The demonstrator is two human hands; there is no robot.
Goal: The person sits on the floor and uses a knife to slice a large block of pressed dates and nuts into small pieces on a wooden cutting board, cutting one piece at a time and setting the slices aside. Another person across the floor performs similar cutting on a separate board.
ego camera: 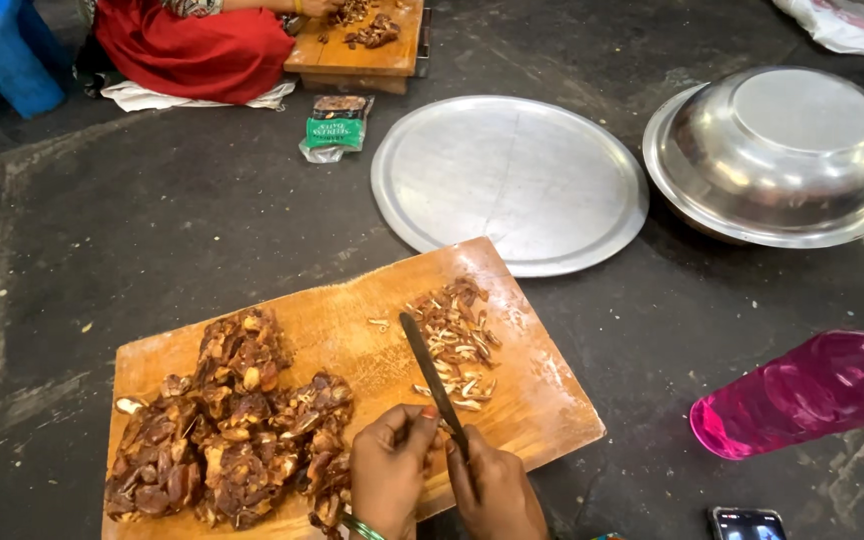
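A wooden cutting board point(352, 310) lies on the dark floor in front of me. A heap of sticky brown dates point(222, 430) covers its left half. A small pile of cut slivers point(457, 340) lies on its right half. My right hand point(497, 490) grips a dark knife point(432, 375), blade pointing away toward the slivers. My left hand point(390, 475), a green bangle at the wrist, pinches a small piece against the blade's near end, beside the date heap.
A round steel tray point(509, 180) lies beyond the board; an upturned steel bowl point(777, 150) on another tray sits at right. A pink bottle point(802, 390), a phone point(747, 523), a green packet point(335, 127). Another person in red point(197, 50) works at a second board point(357, 45).
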